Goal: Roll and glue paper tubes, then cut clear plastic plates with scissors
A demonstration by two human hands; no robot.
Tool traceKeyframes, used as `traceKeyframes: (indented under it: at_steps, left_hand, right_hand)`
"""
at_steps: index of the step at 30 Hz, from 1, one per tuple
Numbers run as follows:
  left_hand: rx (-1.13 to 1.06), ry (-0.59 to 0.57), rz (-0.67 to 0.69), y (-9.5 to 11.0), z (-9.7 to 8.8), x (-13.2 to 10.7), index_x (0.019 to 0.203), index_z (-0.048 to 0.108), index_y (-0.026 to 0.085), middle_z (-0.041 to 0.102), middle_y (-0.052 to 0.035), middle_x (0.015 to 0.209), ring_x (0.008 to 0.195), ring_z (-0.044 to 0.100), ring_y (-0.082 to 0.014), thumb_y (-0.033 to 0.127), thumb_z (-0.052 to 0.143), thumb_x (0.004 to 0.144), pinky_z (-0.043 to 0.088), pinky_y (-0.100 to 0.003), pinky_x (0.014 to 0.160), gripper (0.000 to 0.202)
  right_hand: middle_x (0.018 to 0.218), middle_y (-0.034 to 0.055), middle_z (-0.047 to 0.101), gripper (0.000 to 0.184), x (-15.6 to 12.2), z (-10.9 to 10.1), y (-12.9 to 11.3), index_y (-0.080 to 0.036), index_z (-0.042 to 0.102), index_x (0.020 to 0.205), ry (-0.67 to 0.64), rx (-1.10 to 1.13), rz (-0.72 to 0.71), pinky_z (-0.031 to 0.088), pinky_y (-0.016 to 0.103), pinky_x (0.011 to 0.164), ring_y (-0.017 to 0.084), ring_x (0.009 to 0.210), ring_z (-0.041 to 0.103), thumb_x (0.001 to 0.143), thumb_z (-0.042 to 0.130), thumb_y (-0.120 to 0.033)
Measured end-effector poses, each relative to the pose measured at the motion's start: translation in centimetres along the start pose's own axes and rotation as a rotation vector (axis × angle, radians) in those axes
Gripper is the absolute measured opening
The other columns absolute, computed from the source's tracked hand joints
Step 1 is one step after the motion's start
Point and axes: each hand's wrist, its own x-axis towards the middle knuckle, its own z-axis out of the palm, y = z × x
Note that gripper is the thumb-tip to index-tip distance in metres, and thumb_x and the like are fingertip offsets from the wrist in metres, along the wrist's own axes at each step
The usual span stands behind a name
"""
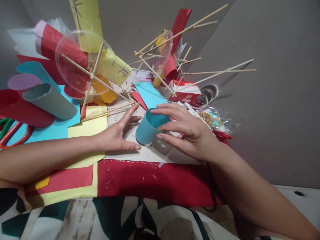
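Note:
A short blue paper tube (145,130) stands on end on a white sheet (130,154) between my two hands. To its left, my left hand (119,133) is open, thumb and fingers apart, with a small gap to the tube. My right hand (186,128) is at the tube's right side. Its fingers are spread, and the fingertips overlap the rim and right wall; whether they press on it I cannot tell. Behind the tube lies a flat strip of blue paper (151,95).
Stick frames (92,74) with a clear plastic disc (72,63) rise behind left; another stick structure (155,56) stands behind right. Rolled paper tubes (53,103) and orange-handled scissors (27,133) are at left. A bag of rubber bands (212,118) lies right, near the grey wall (275,116).

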Motion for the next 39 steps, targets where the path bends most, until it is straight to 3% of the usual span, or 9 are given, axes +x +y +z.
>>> traceKeyframes:
  at_steps: [4, 9, 14, 20, 25, 27, 29, 32, 39]
  left_hand:
    - [-0.079, -0.003, -0.016, 0.4, 0.4, -0.2, 0.166, -0.001, 0.032, 0.039, -0.0203, 0.162, 0.150, 0.039, -0.0404, 0.040, 0.091, 0.069, 0.037, -0.058, 0.119, 0.134]
    - [-0.274, -0.079, -0.103, 1.2, 0.9, -0.6, 0.166, -0.004, 0.030, 0.048, -0.0240, 0.156, 0.133, 0.059, -0.0384, 0.035, 0.091, 0.071, 0.047, -0.055, 0.109, 0.134]
    - [-0.308, -0.100, -0.132, 1.8, 1.1, -1.0, 0.166, -0.002, 0.029, 0.043, -0.0244, 0.159, 0.136, 0.056, -0.0386, 0.039, 0.090, 0.071, 0.048, -0.055, 0.109, 0.133]
    - [-0.257, -0.082, -0.033, 1.5, 1.3, -1.2, 0.166, 0.002, 0.030, 0.044, -0.0185, 0.159, 0.144, 0.047, -0.0378, 0.042, 0.091, 0.069, 0.046, -0.054, 0.113, 0.132]
    - [-0.228, -0.065, -0.049, 1.0, 0.8, -0.9, 0.166, 0.003, 0.028, 0.048, -0.0200, 0.154, 0.138, 0.053, -0.0392, 0.041, 0.093, 0.064, 0.049, -0.054, 0.110, 0.137]
    - [-0.183, -0.036, -0.053, 1.0, 0.5, -0.8, 0.166, 0.004, 0.027, 0.051, -0.0202, 0.151, 0.140, 0.050, -0.0407, 0.041, 0.095, 0.060, 0.047, -0.055, 0.111, 0.141]
    - [-0.144, -0.028, -0.055, 1.0, 0.2, -0.8, 0.166, 0.004, 0.026, 0.051, -0.0201, 0.152, 0.142, 0.047, -0.0417, 0.039, 0.095, 0.059, 0.045, -0.057, 0.113, 0.142]
    - [-0.103, -0.031, -0.032, 0.8, -0.1, -0.7, 0.166, 0.002, 0.028, 0.045, -0.0187, 0.157, 0.144, 0.045, -0.0409, 0.039, 0.093, 0.061, 0.043, -0.057, 0.114, 0.140]
    - [0.019, 0.048, -0.001, 1.1, -0.2, -0.6, 0.166, 0.009, 0.027, 0.034, -0.0189, 0.164, 0.145, 0.041, -0.0436, 0.044, 0.091, 0.065, 0.038, -0.060, 0.118, 0.131]
  right_hand:
    - [0.130, 0.0138, 0.072, 0.006, 0.1, -0.1, -0.6, -0.021, 0.069, 0.091, 0.029, 0.157, 0.038, 0.050, 0.048, 0.111, 0.027, 0.130, 0.063, 0.089, 0.073, -0.017]
    - [0.127, 0.0096, 0.074, 0.009, -0.1, 0.7, -0.9, -0.024, 0.071, 0.093, 0.035, 0.281, 0.103, 0.056, 0.042, 0.105, 0.024, 0.126, 0.066, 0.088, 0.074, -0.016]
    - [0.126, 0.0075, 0.075, 0.013, -0.2, 1.0, -1.2, -0.027, 0.072, 0.098, 0.024, 0.280, 0.071, 0.056, 0.041, 0.106, 0.023, 0.128, 0.066, 0.091, 0.071, -0.017]
    - [0.130, 0.0065, 0.073, 0.015, -0.6, 1.3, -1.0, -0.030, 0.072, 0.105, 0.020, 0.212, 0.000, 0.058, 0.047, 0.106, 0.027, 0.131, 0.064, 0.093, 0.067, -0.023]
    - [0.129, 0.0046, 0.073, 0.030, -0.4, 1.1, -1.7, -0.037, 0.071, 0.121, 0.081, 0.192, 0.145, 0.061, 0.050, 0.102, 0.030, 0.120, 0.069, 0.092, 0.069, -0.032]
    - [0.120, 0.0017, 0.077, 0.024, -0.3, 0.9, -2.3, -0.039, 0.074, 0.115, 0.219, 0.204, 0.314, 0.061, 0.048, 0.098, 0.029, 0.113, 0.072, 0.092, 0.069, -0.035]
    - [0.107, 0.0015, 0.079, 0.015, -0.2, 0.7, -2.8, -0.037, 0.078, 0.103, 0.365, 0.203, 0.552, 0.064, 0.040, 0.077, 0.027, 0.098, 0.074, 0.091, 0.070, -0.041]
    - [0.092, 0.0042, 0.077, 0.019, 0.0, 0.6, -2.6, -0.031, 0.078, 0.089, 0.422, 0.204, 0.786, 0.051, 0.031, 0.049, 0.023, 0.076, 0.070, 0.087, 0.073, -0.049]
    - [0.069, 0.0024, 0.062, 0.038, 0.1, 0.5, 0.0, -0.026, 0.062, 0.067, 0.450, 0.334, 0.592, 0.046, 0.036, 0.067, 0.020, 0.069, 0.059, 0.098, 0.058, -0.048]
